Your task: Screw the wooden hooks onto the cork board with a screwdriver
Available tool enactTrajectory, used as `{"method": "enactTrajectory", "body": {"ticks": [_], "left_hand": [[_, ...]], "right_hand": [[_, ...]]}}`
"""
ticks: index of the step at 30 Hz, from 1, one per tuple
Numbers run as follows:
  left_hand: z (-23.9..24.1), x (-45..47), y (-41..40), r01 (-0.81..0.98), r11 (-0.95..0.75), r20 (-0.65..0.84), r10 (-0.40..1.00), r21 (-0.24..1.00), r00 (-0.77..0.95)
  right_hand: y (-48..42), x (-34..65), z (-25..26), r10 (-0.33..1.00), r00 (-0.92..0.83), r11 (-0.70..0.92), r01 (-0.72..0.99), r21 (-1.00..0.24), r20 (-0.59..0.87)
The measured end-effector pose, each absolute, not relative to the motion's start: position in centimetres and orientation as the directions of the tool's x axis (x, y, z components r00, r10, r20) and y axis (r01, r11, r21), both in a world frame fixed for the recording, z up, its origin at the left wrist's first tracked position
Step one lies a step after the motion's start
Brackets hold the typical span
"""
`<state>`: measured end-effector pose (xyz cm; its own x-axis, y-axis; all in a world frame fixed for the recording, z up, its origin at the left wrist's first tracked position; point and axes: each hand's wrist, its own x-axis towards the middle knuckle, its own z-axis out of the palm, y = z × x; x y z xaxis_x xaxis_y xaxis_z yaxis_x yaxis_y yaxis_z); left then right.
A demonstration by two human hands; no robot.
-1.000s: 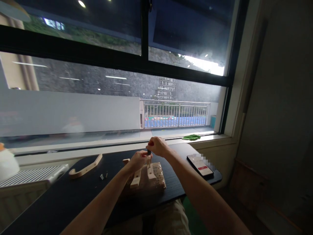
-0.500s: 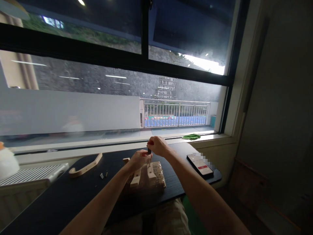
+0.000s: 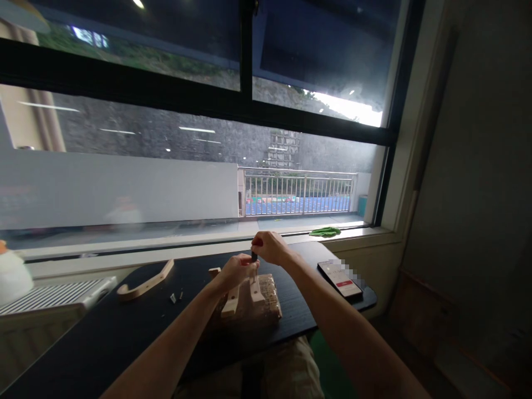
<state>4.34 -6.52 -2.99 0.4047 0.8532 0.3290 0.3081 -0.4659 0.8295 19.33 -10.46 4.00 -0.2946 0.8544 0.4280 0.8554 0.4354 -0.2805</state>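
Observation:
My right hand point(image 3: 268, 246) is closed around the top of a small screwdriver point(image 3: 254, 256) with a black handle, which stands upright. My left hand point(image 3: 240, 269) pinches the same tool lower down, its fingertips near the shaft. Below the tip lies a pale wooden piece point(image 3: 256, 291) with a dark hole, on top of a brownish slatted wooden block point(image 3: 272, 299). A second pale wooden piece point(image 3: 230, 305) rests beside it, partly hidden by my left hand. The exact contact at the tip is too small to make out.
On the dark table point(image 3: 95, 332) lie a curved wooden piece point(image 3: 145, 282) and small metal bits point(image 3: 173, 298) at left. A phone point(image 3: 341, 279) lies at right. A green cloth point(image 3: 325, 231) sits on the windowsill, and a radiator point(image 3: 62, 296) stands at left.
Hardly anything differs. My right hand has shifted very slightly on the screwdriver's handle; my left hand and the wooden pieces stay in place.

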Motion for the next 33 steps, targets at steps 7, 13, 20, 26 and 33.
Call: {"method": "enactTrajectory", "body": {"ticks": [7, 13, 20, 26, 33], "left_hand": [[-2.85, 4.31, -6.65, 0.324, -0.469, 0.324, 0.852, 0.822, 0.411], [-2.98, 4.39, -6.58, 0.334, -0.466, 0.327, 0.859, 0.82, 0.394], [-2.85, 4.23, -6.61, 0.331, -0.497, 0.343, 0.837, 0.802, 0.426], [-3.08, 4.33, -6.37, 0.335, -0.485, 0.333, 0.845, 0.808, 0.419], [-2.74, 4.4, -6.76, 0.342, -0.503, 0.346, 0.836, 0.794, 0.425]], "right_hand": [[-10.96, 19.13, 4.06, 0.829, -0.243, 0.438, 0.843, -0.314, 0.504], [-11.2, 19.31, 4.22, 0.81, -0.234, 0.462, 0.819, -0.34, 0.537], [-11.23, 18.93, 3.97, 0.813, -0.169, 0.416, 0.839, -0.352, 0.558], [-11.45, 19.26, 4.22, 0.814, -0.217, 0.45, 0.823, -0.348, 0.539], [-11.33, 18.85, 3.96, 0.815, -0.164, 0.404, 0.848, -0.343, 0.556]]}}
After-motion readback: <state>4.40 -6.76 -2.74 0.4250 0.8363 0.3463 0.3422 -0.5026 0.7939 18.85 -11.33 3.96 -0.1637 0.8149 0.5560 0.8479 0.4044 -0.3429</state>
